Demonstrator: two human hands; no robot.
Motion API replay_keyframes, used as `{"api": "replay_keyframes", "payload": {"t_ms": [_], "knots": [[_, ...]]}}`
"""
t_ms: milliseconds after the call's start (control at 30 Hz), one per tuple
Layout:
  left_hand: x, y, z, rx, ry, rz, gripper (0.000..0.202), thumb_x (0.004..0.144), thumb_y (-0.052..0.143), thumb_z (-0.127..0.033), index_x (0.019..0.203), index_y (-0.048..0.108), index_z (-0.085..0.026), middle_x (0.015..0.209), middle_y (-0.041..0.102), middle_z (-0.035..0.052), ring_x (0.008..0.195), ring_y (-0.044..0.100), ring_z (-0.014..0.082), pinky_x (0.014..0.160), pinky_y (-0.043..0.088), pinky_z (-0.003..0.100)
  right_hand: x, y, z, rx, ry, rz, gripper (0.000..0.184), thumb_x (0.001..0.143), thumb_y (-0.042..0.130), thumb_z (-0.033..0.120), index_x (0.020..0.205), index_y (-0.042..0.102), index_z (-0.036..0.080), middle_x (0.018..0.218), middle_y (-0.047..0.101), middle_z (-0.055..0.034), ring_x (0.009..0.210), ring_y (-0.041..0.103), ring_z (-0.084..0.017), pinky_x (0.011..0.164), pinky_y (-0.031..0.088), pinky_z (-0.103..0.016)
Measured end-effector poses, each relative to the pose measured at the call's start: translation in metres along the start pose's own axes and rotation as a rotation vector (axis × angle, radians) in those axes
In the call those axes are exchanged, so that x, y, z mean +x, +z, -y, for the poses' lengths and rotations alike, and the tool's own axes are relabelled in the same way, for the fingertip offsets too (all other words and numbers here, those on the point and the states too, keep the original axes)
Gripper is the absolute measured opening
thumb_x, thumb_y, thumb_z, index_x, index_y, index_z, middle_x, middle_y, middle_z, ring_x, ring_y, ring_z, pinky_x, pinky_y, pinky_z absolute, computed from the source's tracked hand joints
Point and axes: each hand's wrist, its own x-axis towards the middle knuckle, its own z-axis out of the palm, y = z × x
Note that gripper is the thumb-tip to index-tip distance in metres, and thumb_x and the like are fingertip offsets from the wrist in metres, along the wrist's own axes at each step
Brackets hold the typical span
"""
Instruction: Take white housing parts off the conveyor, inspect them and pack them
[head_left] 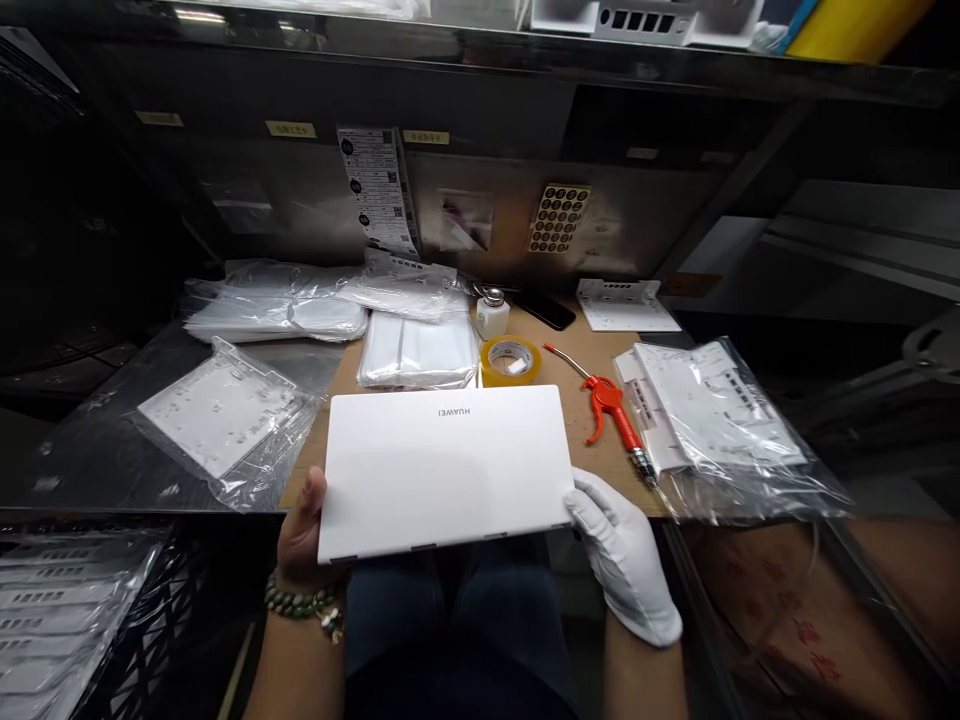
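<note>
A white plastic cover point(442, 475) with HUAWEI printed on it upside down is held in front of me, over the front edge of the bench. My left hand point(304, 525), bare and with a beaded bracelet at the wrist, grips its left edge with the thumb in sight; the other fingers are hidden behind. On the opposite edge, my right hand point(619, 555) in a white glove pinches the lower right corner. Just beyond the cover lie a roll of yellow tape point(531, 352) and a stack of clear plastic bags point(418, 350).
An orange air blow gun point(611, 405) lies right of the tape. Bagged white covers point(735, 405) rest at the right, another bagged cover point(225, 410) at the left. A small pump bottle point(492, 315) and a phone point(547, 310) stand farther back. A shelf edge point(450, 45) crosses overhead.
</note>
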Motion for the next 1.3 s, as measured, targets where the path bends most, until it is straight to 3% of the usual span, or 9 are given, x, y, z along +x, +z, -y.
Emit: {"api": "replay_keyframes", "payload": {"t_ms": [233,433,567,767,900,1000,1133,1233,1300], "knots": [[0.007,0.010,-0.013,0.231,0.274,0.087,0.031,0.084,0.082,-0.052,0.092,0.074,-0.022,0.086,0.071,0.0004,0.083,0.070,0.0159,0.072,0.060,0.019,0.008,-0.001,-0.015,-0.219,-0.115,-0.006,0.027,0.092,0.074,0.043,0.110,0.077,0.024,0.114,0.077,-0.0062,0.106,0.072,-0.023,0.099,0.057,-0.035],[-0.007,0.015,-0.004,0.335,0.461,0.214,0.022,0.093,0.074,-0.048,0.093,0.075,-0.026,0.094,0.073,0.0023,0.100,0.069,0.0219,0.101,0.055,0.033,0.013,0.003,-0.032,-0.104,-0.128,-0.083,0.031,0.090,0.076,0.037,0.117,0.074,0.023,0.122,0.075,-0.0056,0.107,0.070,-0.020,0.104,0.053,-0.034],[-0.011,0.023,-0.005,0.363,0.547,0.285,0.020,0.096,0.069,-0.045,0.093,0.076,-0.026,0.087,0.073,0.0028,0.093,0.069,0.0230,0.110,0.049,0.044,0.011,-0.001,-0.036,-0.071,-0.114,-0.119,0.031,0.089,0.078,0.037,0.115,0.075,0.023,0.121,0.076,-0.0059,0.113,0.069,-0.023,0.111,0.049,-0.039],[-0.013,0.027,-0.007,0.392,0.556,0.358,0.021,0.098,0.067,-0.044,0.097,0.078,-0.027,0.089,0.076,0.0055,0.091,0.071,0.0254,0.114,0.043,0.052,0.011,-0.007,-0.047,-0.130,-0.080,-0.190,0.036,0.084,0.081,0.041,0.113,0.077,0.022,0.117,0.077,-0.0071,0.117,0.069,-0.028,0.116,0.046,-0.049],[-0.012,0.028,-0.004,0.365,0.552,0.389,0.028,0.098,0.065,-0.051,0.094,0.078,-0.026,0.086,0.075,0.0048,0.098,0.070,0.0252,0.123,0.034,0.052,0.011,-0.011,-0.051,-0.184,-0.157,-0.186,0.033,0.084,0.081,0.037,0.114,0.076,0.023,0.118,0.077,-0.0059,0.110,0.072,-0.025,0.111,0.051,-0.042],[-0.010,0.034,-0.003,0.121,0.438,0.206,0.056,0.099,0.050,-0.068,0.077,0.076,-0.024,0.114,0.075,0.0085,0.131,0.059,0.0272,0.127,0.030,0.046,0.013,-0.013,-0.043,-0.247,-0.325,-0.151,0.018,0.087,0.078,0.030,0.104,0.077,0.025,0.113,0.079,-0.0041,0.103,0.075,-0.022,0.103,0.057,-0.034],[-0.005,0.038,-0.013,-0.190,-0.091,-0.113,0.041,0.098,0.058,-0.057,0.121,0.071,-0.026,0.147,0.060,0.0086,0.146,0.048,0.0282,0.122,0.040,0.049,0.026,-0.011,-0.018,-0.280,-0.483,-0.008,0.019,0.088,0.075,0.020,0.106,0.076,0.029,0.123,0.077,-0.0043,0.114,0.073,-0.025,0.104,0.057,-0.038],[0.000,0.028,-0.021,-0.252,-0.422,0.055,0.055,0.092,0.066,-0.044,0.139,0.061,-0.015,0.140,0.065,0.0191,0.136,0.057,0.0393,0.114,0.048,0.059,0.046,-0.001,0.004,-0.284,-0.573,0.105,0.019,0.091,0.072,0.018,0.106,0.076,0.029,0.125,0.076,-0.0051,0.119,0.072,-0.027,0.107,0.056,-0.044],[0.004,0.017,-0.022,-0.297,-0.502,0.219,0.061,0.084,0.072,-0.034,0.140,0.060,-0.012,0.132,0.070,0.0212,0.130,0.062,0.0445,0.110,0.049,0.063,0.064,0.011,0.016,-0.265,-0.603,0.188,0.015,0.090,0.073,0.021,0.102,0.077,0.028,0.123,0.077,-0.0047,0.119,0.071,-0.027,0.106,0.056,-0.043]]}}
